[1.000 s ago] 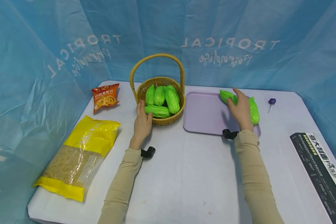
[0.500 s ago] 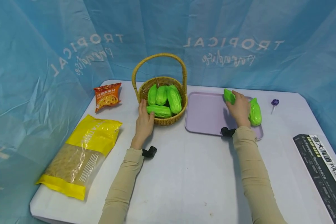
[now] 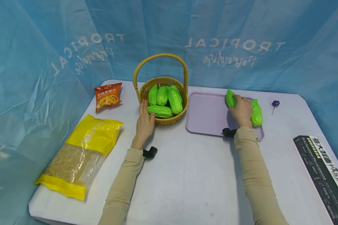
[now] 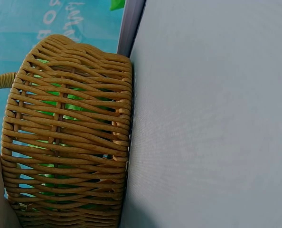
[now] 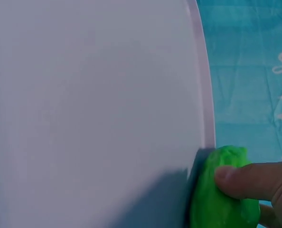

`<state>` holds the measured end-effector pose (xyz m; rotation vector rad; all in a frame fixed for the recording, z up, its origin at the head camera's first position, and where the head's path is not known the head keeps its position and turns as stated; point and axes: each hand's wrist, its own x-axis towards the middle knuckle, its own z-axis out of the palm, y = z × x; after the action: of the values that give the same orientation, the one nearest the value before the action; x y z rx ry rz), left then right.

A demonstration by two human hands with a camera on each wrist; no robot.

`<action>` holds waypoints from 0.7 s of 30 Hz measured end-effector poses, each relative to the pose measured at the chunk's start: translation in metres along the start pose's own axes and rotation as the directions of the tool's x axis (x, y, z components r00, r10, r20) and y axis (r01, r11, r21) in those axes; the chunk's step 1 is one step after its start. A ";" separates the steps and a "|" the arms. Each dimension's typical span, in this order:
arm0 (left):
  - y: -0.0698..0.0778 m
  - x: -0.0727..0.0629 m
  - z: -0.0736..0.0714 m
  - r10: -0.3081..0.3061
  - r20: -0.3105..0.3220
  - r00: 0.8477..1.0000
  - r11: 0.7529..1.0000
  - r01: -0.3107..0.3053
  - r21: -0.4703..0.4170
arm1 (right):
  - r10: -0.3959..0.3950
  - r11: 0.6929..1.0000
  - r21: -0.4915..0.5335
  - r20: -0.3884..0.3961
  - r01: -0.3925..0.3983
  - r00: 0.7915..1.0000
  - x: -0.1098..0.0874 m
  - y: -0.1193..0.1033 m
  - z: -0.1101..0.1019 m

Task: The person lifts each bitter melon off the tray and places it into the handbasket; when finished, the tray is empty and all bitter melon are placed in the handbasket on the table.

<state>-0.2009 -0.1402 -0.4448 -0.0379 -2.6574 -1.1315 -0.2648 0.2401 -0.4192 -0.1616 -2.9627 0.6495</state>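
Observation:
In the head view my right hand (image 3: 242,111) grips a bright green bitter melon (image 3: 231,98) over the back of the lilac tray (image 3: 205,112). The right wrist view shows the thumb pressed on this melon (image 5: 221,204), near the tray's rim. A second bitter melon (image 3: 256,114) lies at the tray's right side, beside that hand. My left hand (image 3: 145,125) rests against the left front of a wicker basket (image 3: 166,122), fingers extended along its side. Several more green bitter melons (image 3: 174,100) lie in the basket. Its woven wall (image 4: 70,133) fills much of the left wrist view.
An orange snack bag (image 3: 107,97) and a yellow pasta bag (image 3: 81,156) lie on the left of the white table (image 3: 186,175). To the right are a purple lollipop (image 3: 275,103) and a black pasta box (image 3: 321,175). The basket's tall handle (image 3: 160,55) arches upward.
My right hand has closed its spread fingers on the bitter melon, which now points more upright. The left hand stays at the basket. The head view has shifted slightly.

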 end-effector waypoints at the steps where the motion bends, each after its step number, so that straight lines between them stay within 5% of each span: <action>1: 0.000 0.000 0.000 -0.005 0.002 1.000 1.000 0.005 0.002 | -0.003 1.000 0.006 0.004 0.003 1.000 -0.001 0.000 0.000; 8: -0.001 0.000 0.000 -0.001 0.006 1.000 1.000 0.001 -0.004 | -0.017 0.995 0.097 -0.006 0.017 1.000 -0.007 -0.005 -0.002; 21: -0.002 -0.001 0.001 0.006 -0.002 1.000 1.000 -0.006 -0.009 | -0.047 0.951 0.292 -0.185 0.101 0.982 -0.014 -0.051 -0.019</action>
<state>-0.2007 -0.1407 -0.4466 -0.0468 -2.6487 -1.1410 -0.2525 0.2003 -0.3820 -0.0764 -2.6474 1.0076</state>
